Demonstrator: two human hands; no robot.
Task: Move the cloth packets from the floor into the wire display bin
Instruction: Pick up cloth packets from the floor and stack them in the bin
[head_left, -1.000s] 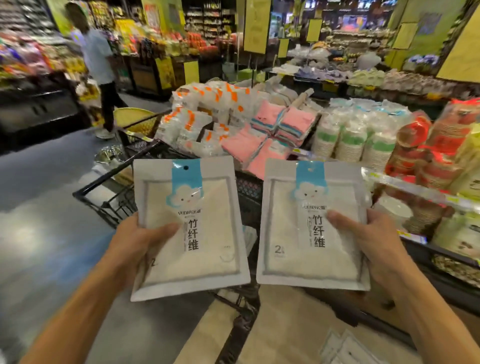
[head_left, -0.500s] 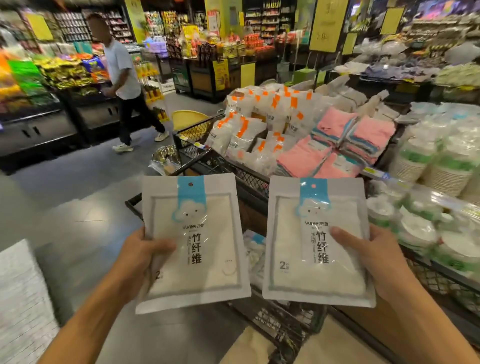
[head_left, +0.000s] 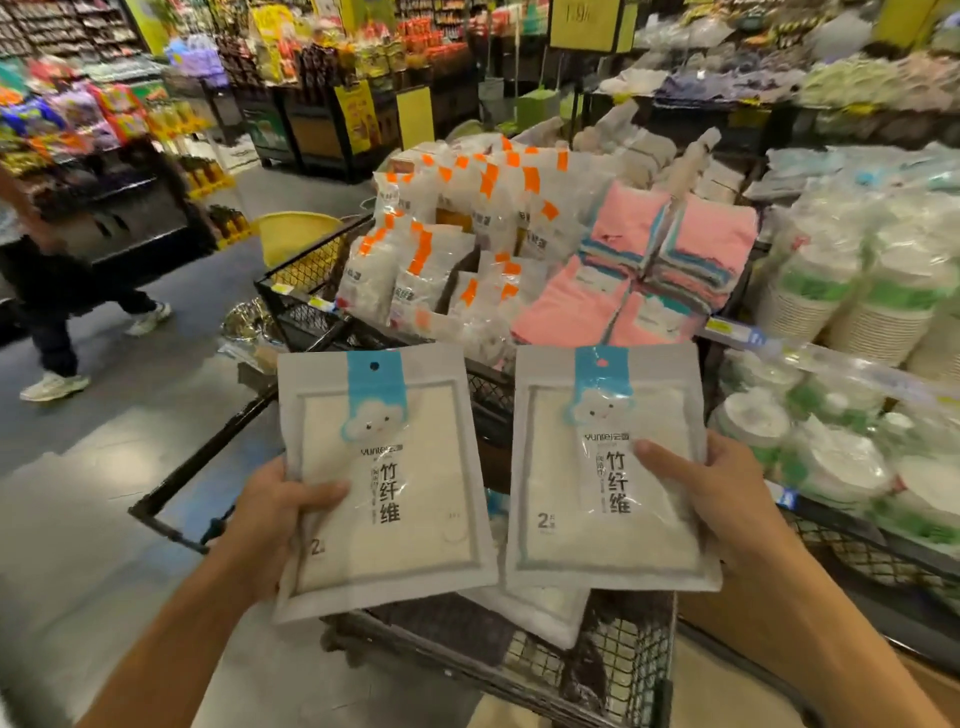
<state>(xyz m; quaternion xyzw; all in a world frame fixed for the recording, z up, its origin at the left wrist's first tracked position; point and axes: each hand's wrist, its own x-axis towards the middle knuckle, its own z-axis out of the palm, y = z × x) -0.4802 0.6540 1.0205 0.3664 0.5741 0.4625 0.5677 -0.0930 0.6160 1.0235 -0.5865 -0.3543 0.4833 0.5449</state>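
At lower centre both forearms reach forward: the left hand (head_left: 270, 512) holds one cloth packet (head_left: 382, 483) in its grip, thumb across the front, and the right hand (head_left: 727, 499) holds another packet (head_left: 605, 467) likewise. Both hang upright over the wire display bin (head_left: 618, 660), where a further white packet (head_left: 540, 608) lies inside.

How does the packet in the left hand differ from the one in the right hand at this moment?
The left packet tilts slightly anticlockwise and sits lower; the right packet is nearly square to the view. The left hand grips its packet's left edge, the right hand its packet's right edge. Both share the blue cloud label and white cloth, held over the wire bin.
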